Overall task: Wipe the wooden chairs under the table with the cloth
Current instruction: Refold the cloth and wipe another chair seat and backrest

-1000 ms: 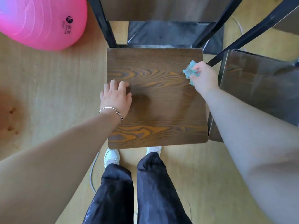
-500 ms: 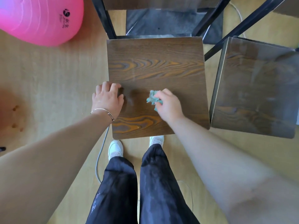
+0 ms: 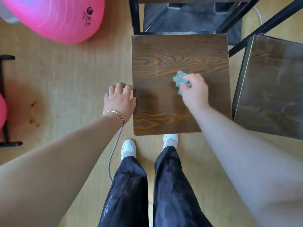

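Right hand (image 3: pixel 195 90) clenches a crumpled teal cloth (image 3: pixel 180 79), pressed on the right-centre of a square, dark grain-patterned wooden chair seat (image 3: pixel 164 102); left hand (image 3: pixel 119 100) rests at the seat's left edge, fingers loosely curled, holding nothing. A 2nd, duller seat (image 3: pixel 268 89) stands just right; a glossy pink ball (image 3: pixel 54 17) lies far left on the pale wood floor (image 3: pixel 65 76).

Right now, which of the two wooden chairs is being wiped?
The middle chair, directly ahead: the right hand presses the cloth on it. The right-side chair is untouched.
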Motion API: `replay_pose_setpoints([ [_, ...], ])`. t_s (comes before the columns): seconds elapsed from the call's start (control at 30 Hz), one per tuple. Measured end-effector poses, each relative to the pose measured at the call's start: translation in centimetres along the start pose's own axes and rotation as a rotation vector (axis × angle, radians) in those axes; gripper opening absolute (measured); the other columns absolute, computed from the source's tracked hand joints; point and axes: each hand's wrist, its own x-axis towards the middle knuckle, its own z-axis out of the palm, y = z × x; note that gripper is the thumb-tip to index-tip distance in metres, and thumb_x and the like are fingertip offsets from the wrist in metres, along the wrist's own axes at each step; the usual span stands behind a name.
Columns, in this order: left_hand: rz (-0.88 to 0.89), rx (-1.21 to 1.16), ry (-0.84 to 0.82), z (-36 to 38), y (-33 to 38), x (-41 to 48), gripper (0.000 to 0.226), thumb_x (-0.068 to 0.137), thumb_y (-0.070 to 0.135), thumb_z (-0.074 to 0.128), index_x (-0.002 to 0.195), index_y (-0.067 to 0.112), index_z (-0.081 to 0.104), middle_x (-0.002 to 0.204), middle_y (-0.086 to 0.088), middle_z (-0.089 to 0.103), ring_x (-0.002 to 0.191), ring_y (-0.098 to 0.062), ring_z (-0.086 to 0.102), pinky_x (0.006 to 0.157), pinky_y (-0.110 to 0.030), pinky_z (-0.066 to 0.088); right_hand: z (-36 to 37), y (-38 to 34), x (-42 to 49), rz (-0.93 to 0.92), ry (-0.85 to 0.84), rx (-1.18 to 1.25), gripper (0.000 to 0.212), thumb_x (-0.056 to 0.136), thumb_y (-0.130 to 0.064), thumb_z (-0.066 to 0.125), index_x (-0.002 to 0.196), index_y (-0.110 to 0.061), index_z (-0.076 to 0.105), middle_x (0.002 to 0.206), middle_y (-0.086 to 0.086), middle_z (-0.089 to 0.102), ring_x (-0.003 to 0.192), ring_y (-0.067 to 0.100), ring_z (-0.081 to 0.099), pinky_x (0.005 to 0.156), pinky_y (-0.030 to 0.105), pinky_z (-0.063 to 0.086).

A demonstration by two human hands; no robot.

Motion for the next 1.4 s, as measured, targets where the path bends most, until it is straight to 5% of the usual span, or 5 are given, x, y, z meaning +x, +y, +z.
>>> replay_pose_setpoints([
  [0.33, -0.066, -0.018, 0.052, -1.6, -0.3, 3.9, 0.039, 0.096, 0.035, 0.043, 0.133, 0.024, 0.042, 0.135, -0.004, 0.041, 0.119, -0.032, 0.037, 0.094, -0.043, 0.036, 4.5, -7.3, 13.1, -0.073, -0.214, -0.282, 0.029, 0.095, -0.023, 0.061, 0.124, -0.021, 0.059, 0.127, 0.002, 0.059, 0.113, 0.020, 0.058, 0.088, 0.027, 0.049],
  [0.8, -0.060, -0.026, -0.005, -0.7, 0.5, 2.7, 0.039, 0.094, 0.036, 0.046, 0.131, 0.024, 0.046, 0.134, -0.002, 0.043, 0.117, -0.032, 0.038, 0.093, -0.046, 0.039, 5.2, -1.4, -8.9, -0.576, -0.665, -0.143, 0.022, 0.086, -0.008, 0.056, 0.105, -0.012, 0.066, 0.107, 0.003, 0.057, 0.092, 0.025, 0.058, 0.078, 0.041, 0.055],
  [1.03, -0.036, -0.041, -0.005, 0.2, 3.1, 3.4, 0.040, 0.094, 0.037, 0.047, 0.132, 0.024, 0.045, 0.133, -0.004, 0.044, 0.118, -0.032, 0.037, 0.094, -0.045, 0.038, -1.3, -0.8, 5.0, -0.132, -0.062, -0.024, 0.019, 0.085, -0.005, 0.059, 0.102, -0.010, 0.066, 0.105, 0.008, 0.058, 0.094, 0.024, 0.058, 0.078, 0.018, 0.035],
  [1.17, -0.043, -0.086, 0.042, 0.0, 3.8, 3.6, 0.039, 0.095, 0.036, 0.046, 0.132, 0.024, 0.046, 0.133, -0.004, 0.045, 0.118, -0.032, 0.037, 0.095, -0.045, 0.037, -3.4, 1.8, 11.8, 0.106, -0.038, -0.250, 0.021, 0.096, -0.014, 0.053, 0.115, -0.015, 0.061, 0.119, 0.006, 0.055, 0.103, 0.020, 0.053, 0.080, 0.023, 0.036],
  [1.4, -0.010, -0.064, 0.051, -0.4, 3.3, 3.3, 0.039, 0.094, 0.035, 0.048, 0.132, 0.023, 0.047, 0.133, -0.004, 0.046, 0.117, -0.034, 0.038, 0.093, -0.046, 0.038, 2.0, 1.4, 0.1, -0.278, -0.261, -0.164, 0.016, 0.079, -0.012, 0.054, 0.091, -0.015, 0.064, 0.098, 0.006, 0.056, 0.081, 0.033, 0.058, 0.067, 0.038, 0.049],
])
